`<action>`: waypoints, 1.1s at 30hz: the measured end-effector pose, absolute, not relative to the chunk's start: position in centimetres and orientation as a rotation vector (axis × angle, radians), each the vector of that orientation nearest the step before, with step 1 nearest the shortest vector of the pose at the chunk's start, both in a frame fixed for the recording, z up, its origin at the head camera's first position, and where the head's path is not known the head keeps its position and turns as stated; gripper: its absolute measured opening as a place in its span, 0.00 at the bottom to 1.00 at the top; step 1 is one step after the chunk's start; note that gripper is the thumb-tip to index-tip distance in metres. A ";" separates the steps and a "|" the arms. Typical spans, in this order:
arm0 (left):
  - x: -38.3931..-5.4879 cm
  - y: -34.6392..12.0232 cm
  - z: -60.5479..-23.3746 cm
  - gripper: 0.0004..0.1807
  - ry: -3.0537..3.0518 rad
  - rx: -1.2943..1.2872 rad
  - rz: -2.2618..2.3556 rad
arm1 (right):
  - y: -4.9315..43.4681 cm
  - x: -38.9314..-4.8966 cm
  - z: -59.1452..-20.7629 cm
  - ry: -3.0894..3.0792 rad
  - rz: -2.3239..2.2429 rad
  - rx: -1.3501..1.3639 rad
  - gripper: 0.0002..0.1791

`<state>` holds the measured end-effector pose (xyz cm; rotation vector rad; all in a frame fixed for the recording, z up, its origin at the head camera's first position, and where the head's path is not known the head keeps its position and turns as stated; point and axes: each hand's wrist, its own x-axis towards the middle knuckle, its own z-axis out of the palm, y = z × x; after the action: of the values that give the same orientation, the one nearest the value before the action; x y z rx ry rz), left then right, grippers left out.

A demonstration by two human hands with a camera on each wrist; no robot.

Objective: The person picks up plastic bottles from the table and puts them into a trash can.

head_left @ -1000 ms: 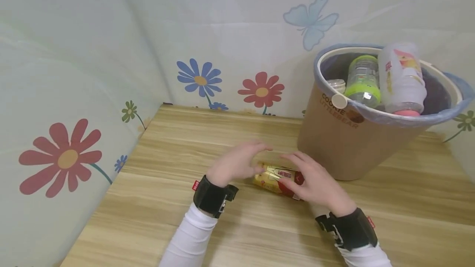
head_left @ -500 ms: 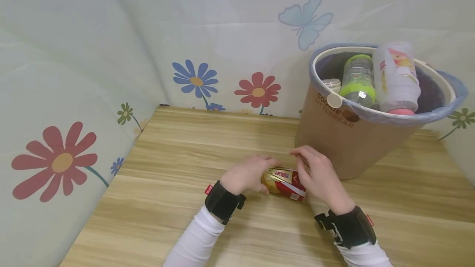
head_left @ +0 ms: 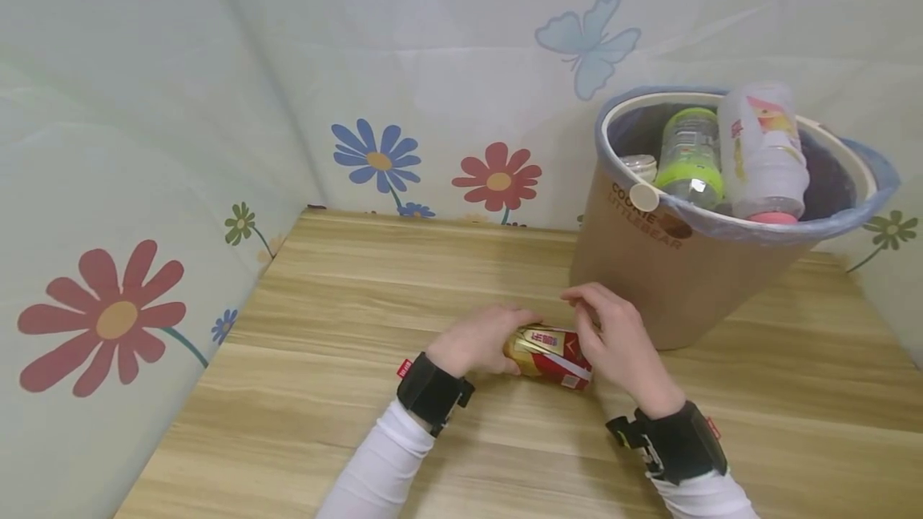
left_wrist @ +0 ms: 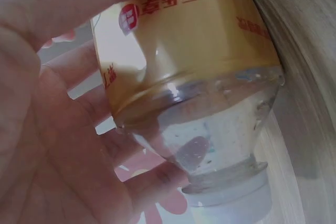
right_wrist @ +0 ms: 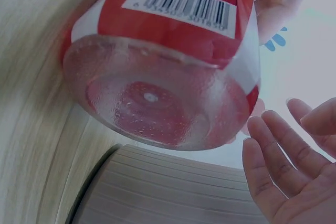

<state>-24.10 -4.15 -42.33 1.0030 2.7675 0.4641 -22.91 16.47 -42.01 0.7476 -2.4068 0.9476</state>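
A plastic bottle (head_left: pixel 554 360) with a gold and red label lies on its side on the wooden table. My left hand (head_left: pixel 477 340) grips its neck half; in the left wrist view, the thumb lies over the gold label (left_wrist: pixel 194 30) and the fingers pass behind the clear shoulder. A pale cap (left_wrist: pixel 236 203) points away from the label there. By the base end is my right hand (head_left: pixel 626 347), fingers bent loosely. In the right wrist view, the clear base (right_wrist: pixel 152 100) and barcode (right_wrist: pixel 181 9) face the camera, with the right fingertips close beside; contact cannot be told.
Just behind the right hand stands a tan bin (head_left: pixel 642 279) with a blue liner (head_left: pixel 764 227). Several bottles lie inside, including a green-banded bottle (head_left: pixel 692 158) and a whitish bottle (head_left: pixel 764 150) sticking above the rim. A flowered curtain (head_left: pixel 433 62) backs the table.
My left hand has moved right and taken hold of the bottle, which has rolled and shifted slightly right. My right hand has drawn its fingers together by the base. Little moved in the last half second.
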 end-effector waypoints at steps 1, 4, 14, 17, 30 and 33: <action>-24.2 -4.2 -42.4 0.40 2.762 1.011 0.486 | 16.5 -22.9 -42.0 -2.402 0.945 0.748 0.11; -24.4 -4.6 -42.5 0.39 2.746 1.022 0.557 | 16.5 -22.9 -41.9 -2.387 0.945 0.742 0.11; -25.1 -8.1 -40.9 0.43 2.805 0.843 0.843 | 16.2 -22.8 -41.5 -2.273 1.030 0.657 0.13; -25.3 -9.0 -40.3 0.44 2.842 0.802 0.968 | 16.0 -22.7 -41.4 -2.229 1.075 0.617 0.17; -25.2 -7.3 -39.3 0.45 2.627 0.832 1.570 | 14.0 -21.9 -41.3 -2.205 1.550 0.743 0.39; -25.0 -6.7 -39.3 0.45 2.589 0.850 1.611 | 14.0 -21.9 -41.5 -2.207 1.578 0.759 0.42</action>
<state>-24.98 -6.66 -39.34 0.8503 2.5885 1.6110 -21.93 13.98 -41.53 0.7595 -2.2070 1.5783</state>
